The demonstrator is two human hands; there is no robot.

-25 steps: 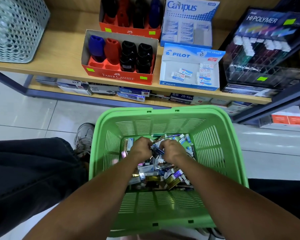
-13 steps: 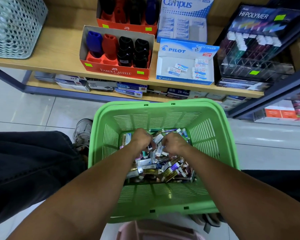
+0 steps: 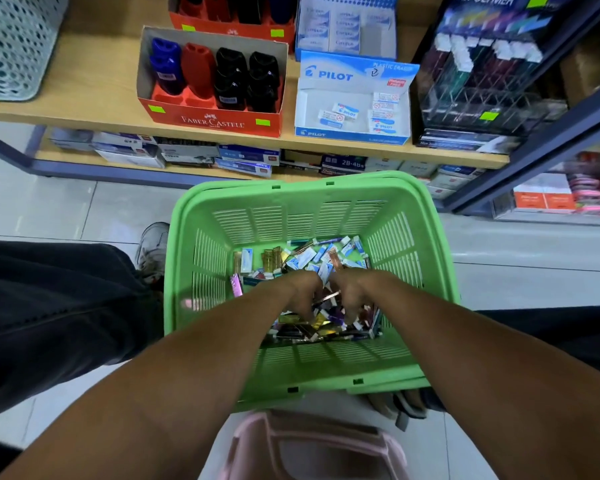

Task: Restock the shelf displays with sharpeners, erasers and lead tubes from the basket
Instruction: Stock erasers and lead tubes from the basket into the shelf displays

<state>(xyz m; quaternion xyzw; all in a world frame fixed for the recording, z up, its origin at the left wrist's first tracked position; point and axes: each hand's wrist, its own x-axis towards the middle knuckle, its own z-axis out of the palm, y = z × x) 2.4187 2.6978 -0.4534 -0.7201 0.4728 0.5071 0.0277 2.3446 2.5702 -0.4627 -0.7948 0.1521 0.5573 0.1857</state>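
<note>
Both hands down in the green basket [image 3: 222,216], which sits on the floor in front of the low shelf [image 3: 94,81]. Left hand [image 3: 303,294] and right hand [image 3: 352,294] are side by side, fingers curled down into the loose heap of small stock [image 3: 312,259]: boxed erasers, foil-coloured lead tubes. Blurred, and the fingertips are buried, so I cannot tell whether either hand actually holds anything. Step in hand looks like sorting and picking one kind out of the mix. To do it well: gather a single type per handful, probably erasers, since the Pilot eraser box [image 3: 352,133] on the shelf shows mostly bare floor with a few pieces along its right side. Rake lead tubes aside rather than crushing them. The Faber-Castell sharpener tray [image 3: 212,121] has open slots at the front of its blue and red columns; no sharpeners are visible in the basket heap. The Hi-Polymer lead rack [image 3: 482,116] stands far right, reachable last.
</note>
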